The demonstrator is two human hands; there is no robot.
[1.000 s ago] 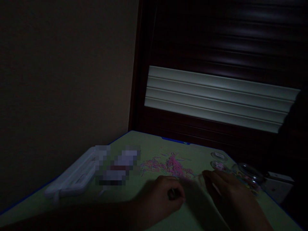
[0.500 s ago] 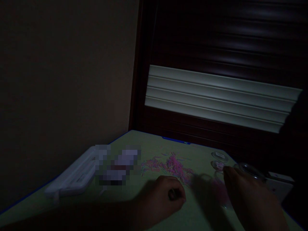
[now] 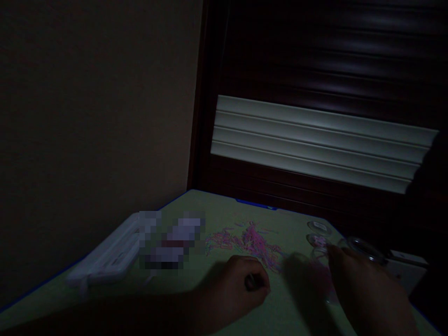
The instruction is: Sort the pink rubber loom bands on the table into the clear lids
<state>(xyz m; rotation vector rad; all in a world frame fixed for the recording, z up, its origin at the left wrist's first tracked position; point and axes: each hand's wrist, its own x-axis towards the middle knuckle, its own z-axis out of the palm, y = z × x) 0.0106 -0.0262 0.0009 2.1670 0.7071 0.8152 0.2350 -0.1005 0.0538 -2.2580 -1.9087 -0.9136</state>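
Observation:
A loose pile of pink and pale thin pieces point(image 3: 257, 242) lies in the middle of the greenish table point(image 3: 196, 205). Just in front of it my left hand point(image 3: 241, 289) rests with curled fingers pressed together; what they hold, if anything, is too dark to make out. At the right my right hand point(image 3: 367, 284) reaches over a clear round container point(image 3: 324, 280) with pink contents, which it partly covers. Its fingers are pinched together, their tips near the container's far side, and anything between them is too small to tell.
A white tray-like case point(image 3: 108, 252) lies at the left, beside a blurred-out item point(image 3: 182, 238). Small round clear containers point(image 3: 319, 227) stand at the back right, with a larger clear lid or dish point(image 3: 366, 248) and a white box point(image 3: 408, 270) beyond my right hand.
My right hand has shifted very slightly to the right. My left hand and the pile look the same.

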